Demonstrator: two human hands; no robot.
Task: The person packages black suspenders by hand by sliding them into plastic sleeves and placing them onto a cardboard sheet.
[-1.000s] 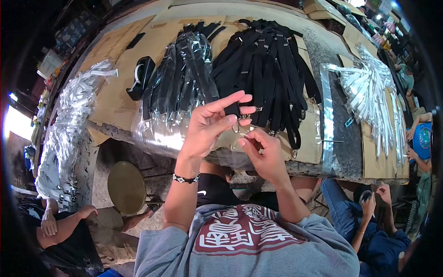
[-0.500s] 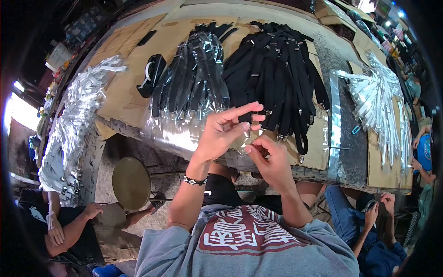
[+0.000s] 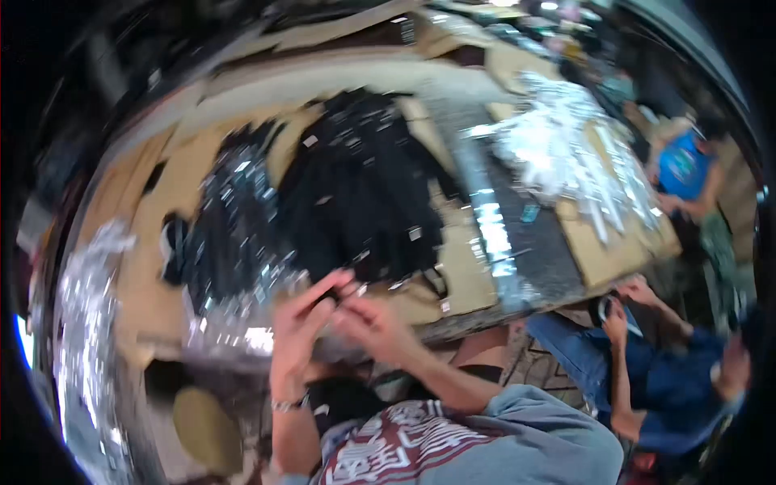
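My left hand [image 3: 295,327] and my right hand [image 3: 376,327] are close together in front of the table's near edge. Both sets of fingers look pinched inward, with a small dark spot between them; motion blur hides what they hold, if anything. Just beyond them lies a heap of black straps [image 3: 364,186] with small metal fittings. To its left, more black straps [image 3: 234,210] lie in or under clear, shiny plastic.
A bundle of clear plastic-wrapped strips [image 3: 558,145] covers cardboard at the right. Another shiny plastic pile [image 3: 89,323] is at the far left. A tape dispenser [image 3: 174,246] sits on the cardboard. A round stool [image 3: 206,432] stands below; a seated person [image 3: 663,380] works at right.
The view has swung to the right and blurred, so the table things appear farther left. My hands, apart before, have come together. The person at the lower left is no longer visible.
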